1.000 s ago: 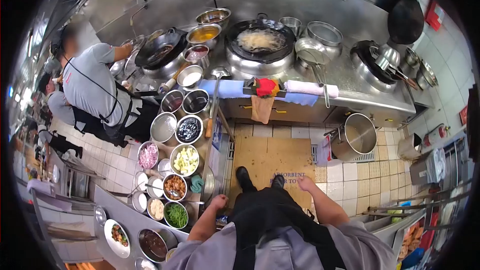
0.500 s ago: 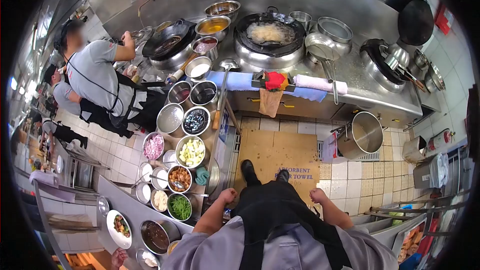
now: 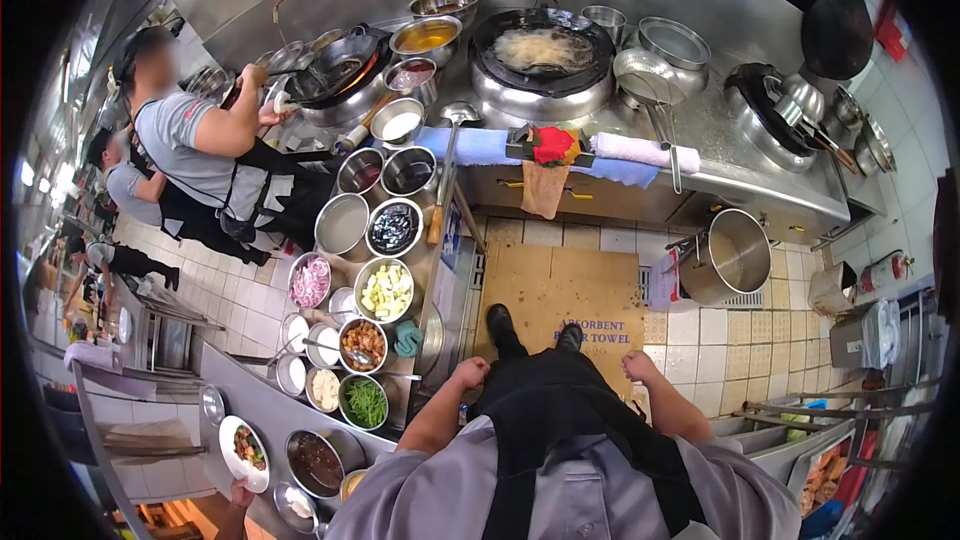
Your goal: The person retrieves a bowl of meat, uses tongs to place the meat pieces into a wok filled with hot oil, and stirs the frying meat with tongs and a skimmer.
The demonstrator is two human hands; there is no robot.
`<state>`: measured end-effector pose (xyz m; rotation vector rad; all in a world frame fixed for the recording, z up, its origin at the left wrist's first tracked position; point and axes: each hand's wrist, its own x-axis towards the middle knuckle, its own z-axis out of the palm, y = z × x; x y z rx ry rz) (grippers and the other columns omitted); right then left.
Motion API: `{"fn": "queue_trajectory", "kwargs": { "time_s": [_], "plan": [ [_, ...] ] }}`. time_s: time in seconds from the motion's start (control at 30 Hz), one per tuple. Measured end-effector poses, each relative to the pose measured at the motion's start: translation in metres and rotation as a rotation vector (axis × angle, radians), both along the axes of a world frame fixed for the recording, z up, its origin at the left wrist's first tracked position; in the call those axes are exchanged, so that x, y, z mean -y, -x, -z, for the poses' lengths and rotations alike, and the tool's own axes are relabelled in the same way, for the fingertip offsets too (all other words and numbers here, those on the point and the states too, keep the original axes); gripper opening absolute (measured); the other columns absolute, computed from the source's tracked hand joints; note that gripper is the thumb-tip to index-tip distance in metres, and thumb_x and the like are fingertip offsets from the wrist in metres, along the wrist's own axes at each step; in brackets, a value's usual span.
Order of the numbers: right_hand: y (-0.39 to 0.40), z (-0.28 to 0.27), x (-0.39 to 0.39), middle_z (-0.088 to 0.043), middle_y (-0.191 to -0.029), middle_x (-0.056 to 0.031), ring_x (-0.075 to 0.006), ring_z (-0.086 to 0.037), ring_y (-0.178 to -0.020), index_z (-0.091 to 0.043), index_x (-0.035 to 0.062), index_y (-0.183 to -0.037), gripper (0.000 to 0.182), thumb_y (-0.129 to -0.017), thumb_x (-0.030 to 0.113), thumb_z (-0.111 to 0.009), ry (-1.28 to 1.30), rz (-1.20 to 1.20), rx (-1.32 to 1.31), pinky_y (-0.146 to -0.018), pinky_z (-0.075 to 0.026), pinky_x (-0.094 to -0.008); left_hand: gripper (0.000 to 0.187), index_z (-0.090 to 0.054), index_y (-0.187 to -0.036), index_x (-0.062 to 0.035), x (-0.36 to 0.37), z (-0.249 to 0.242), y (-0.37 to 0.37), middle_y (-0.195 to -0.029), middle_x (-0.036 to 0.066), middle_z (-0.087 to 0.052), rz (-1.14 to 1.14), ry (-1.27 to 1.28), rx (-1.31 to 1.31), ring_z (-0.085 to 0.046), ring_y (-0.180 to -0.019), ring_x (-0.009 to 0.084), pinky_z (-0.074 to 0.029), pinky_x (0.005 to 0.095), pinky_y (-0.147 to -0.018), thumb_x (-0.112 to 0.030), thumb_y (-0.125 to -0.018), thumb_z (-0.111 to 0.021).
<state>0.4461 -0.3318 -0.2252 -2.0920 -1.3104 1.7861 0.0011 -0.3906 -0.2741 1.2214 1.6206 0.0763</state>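
Observation:
My left hand hangs at my side in a loose fist, nearest the green cloth on the edge of the ingredient counter. On the other side, my right hand is also curled closed, over the tiled floor beside the flattened cardboard. Nothing shows in either hand. Close to my left are steel bowls of cut green vegetable, browned chunks and pale yellow-green pieces. Ahead on the range, pale foaming liquid fills a wok.
A tall steel pot stands low at right. A ladle lies across the counter edge. At left, a co-worker stands by another wok. Another person's hand touches a white oval plate of food.
My view has shifted slightly; my hands stay closed at my sides. The co-worker has turned and moved their arms at the wok. The other person's hand has reached the plate's rim.

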Motion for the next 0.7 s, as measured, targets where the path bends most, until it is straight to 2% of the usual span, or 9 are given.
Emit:
{"fn": "queue_trajectory", "kwargs": {
  "time_s": [0.1,0.23,0.3,0.37,0.57,0.63,0.7],
  "plan": [
    [0.003,0.001,-0.002,-0.051,-0.061,-0.0043,-0.0149,-0.049,-0.047,-0.053,0.0035,-0.075,0.022,-0.087,0.021,-0.045,-0.020,-0.020,-0.001,-0.040,-0.039,-0.0272,0.024,-0.063,-0.092,-0.0078,0.005,-0.012,-0.005,-0.081,0.011,-0.065,-0.085,0.059,-0.014,-0.064,-0.073,0.0217,-0.049,0.0324,-0.066,-0.028,-0.083,-0.053],
    [0.005,0.002,0.002,-0.051,-0.060,-0.0042,-0.0146,-0.049,-0.047,-0.053,0.0041,-0.075,0.022,-0.086,0.021,-0.046,-0.004,-0.033,0.012,-0.040,-0.039,-0.0272,0.026,-0.063,-0.091,-0.0067,0.013,-0.023,-0.002,-0.082,0.011,-0.065,-0.052,0.026,-0.019,-0.063,-0.073,0.0220,-0.048,0.0325,-0.068,-0.029,-0.083,-0.053],
    [0.005,0.002,0.008,-0.050,-0.060,-0.0042,-0.0144,-0.048,-0.046,-0.053,0.0042,-0.075,0.022,-0.087,0.021,-0.046,0.017,-0.010,0.014,-0.039,-0.039,-0.0271,0.026,-0.063,-0.091,-0.0065,0.017,-0.021,0.001,-0.083,0.011,-0.065,-0.185,0.134,0.058,-0.063,-0.075,0.0225,-0.048,0.0325,-0.070,-0.029,-0.082,-0.052],
    [0.005,0.002,0.011,-0.050,-0.059,-0.0042,-0.0143,-0.048,-0.046,-0.053,0.0042,-0.076,0.022,-0.087,0.022,-0.046,0.037,0.009,0.012,-0.039,-0.039,-0.0269,0.026,-0.063,-0.091,-0.0066,0.022,0.008,0.012,-0.083,0.011,-0.065,-0.142,0.096,0.017,-0.063,-0.076,0.0225,-0.048,0.0326,-0.070,-0.029,-0.082,-0.052],
    [-0.002,0.017,0.020,-0.049,-0.059,-0.0044,-0.0145,-0.047,-0.044,-0.053,0.0032,-0.076,0.024,-0.088,0.023,-0.046,0.065,0.030,-0.003,-0.038,-0.038,-0.0270,0.026,-0.062,-0.091,-0.0067,0.014,-0.031,0.006,-0.083,0.010,-0.065,-0.081,0.055,-0.078,-0.063,-0.076,0.0224,-0.049,0.0333,-0.068,-0.028,-0.082,-0.052],
    [-0.002,0.018,0.020,-0.050,-0.060,-0.0049,-0.0150,-0.048,-0.045,-0.054,0.0028,-0.077,0.025,-0.088,0.023,-0.046,0.039,0.015,0.001,-0.037,-0.038,-0.0275,0.025,-0.062,-0.091,-0.0069,0.014,-0.029,0.005,-0.082,0.010,-0.065,-0.053,0.044,-0.089,-0.063,-0.075,0.0220,-0.050,0.0333,-0.067,-0.028,-0.082,-0.052],
    [0.000,0.015,0.017,-0.050,-0.060,-0.0050,-0.0150,-0.048,-0.045,-0.054,0.0025,-0.077,0.024,-0.087,0.023,-0.046,0.040,0.009,0.016,-0.038,-0.039,-0.0275,0.024,-0.063,-0.090,-0.0079,0.012,-0.029,0.003,-0.081,0.010,-0.065,-0.120,0.107,-0.018,-0.063,-0.073,0.0209,-0.050,0.0328,-0.066,-0.028,-0.082,-0.053]
  ]
}}
